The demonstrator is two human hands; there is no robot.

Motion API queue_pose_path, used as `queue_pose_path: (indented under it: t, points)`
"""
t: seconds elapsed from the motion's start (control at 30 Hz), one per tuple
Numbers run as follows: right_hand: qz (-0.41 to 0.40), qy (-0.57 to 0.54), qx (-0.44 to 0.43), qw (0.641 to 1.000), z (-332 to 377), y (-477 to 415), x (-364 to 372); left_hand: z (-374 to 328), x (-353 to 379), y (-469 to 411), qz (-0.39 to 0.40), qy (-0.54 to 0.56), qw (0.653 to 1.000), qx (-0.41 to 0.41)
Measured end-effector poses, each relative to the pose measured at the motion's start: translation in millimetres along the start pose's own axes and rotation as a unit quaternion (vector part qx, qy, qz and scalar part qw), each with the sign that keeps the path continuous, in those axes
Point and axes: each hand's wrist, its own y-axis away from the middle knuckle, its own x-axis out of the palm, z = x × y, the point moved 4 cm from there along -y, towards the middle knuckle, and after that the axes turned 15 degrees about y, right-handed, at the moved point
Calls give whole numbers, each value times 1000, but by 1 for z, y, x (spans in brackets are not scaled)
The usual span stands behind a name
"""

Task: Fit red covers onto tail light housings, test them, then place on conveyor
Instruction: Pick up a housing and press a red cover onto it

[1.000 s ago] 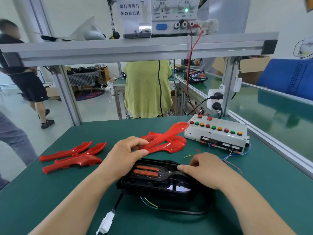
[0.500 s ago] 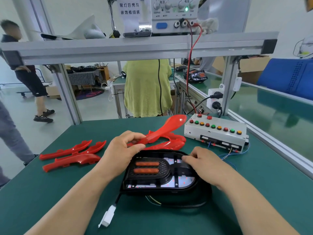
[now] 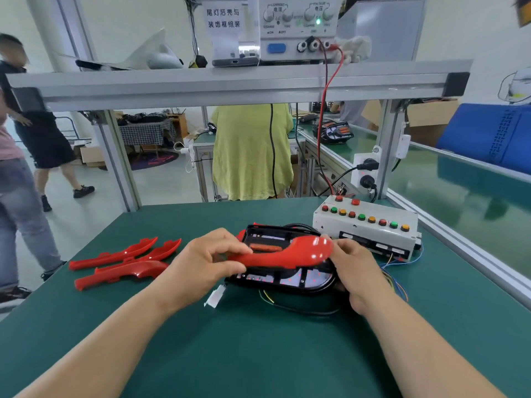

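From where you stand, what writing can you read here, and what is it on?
"尾灯后壳与 装饰框组装": paper sign on the upper shelf.
"电流", "电压", "COARSE", "ON", "OFF": power supply front panel; its other print is blurred.
Button box labels: too small to read.

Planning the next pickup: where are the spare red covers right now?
Head view: spare red covers lie on the green table, left of the left hand.
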Motion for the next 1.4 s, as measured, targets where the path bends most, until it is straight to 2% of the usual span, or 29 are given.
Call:
queue_pose_path:
  t: [0.07,0.13,0.23,0.63,0.9,1.4]
  points:
    - [72,-94,28,993,1,2,5,5,-2,6,3,2,1000,-9]
    - [154,-191,52,968,2,5,9,9,-3,10,0,7,1000,-12]
    - [201,-245,59,947,-1,6,11,10,0,10,5,-10,1000,-2]
    - [228,-267,25,936,-3,7,15,6,2,12,-2,-44,999,-3]
    - [227,-250,31,941,-3,6,14,3,8,14,33,-61,997,-23]
    - [233,-243,56,940,-5,9,12,4,14,15,35,-68,997,-26]
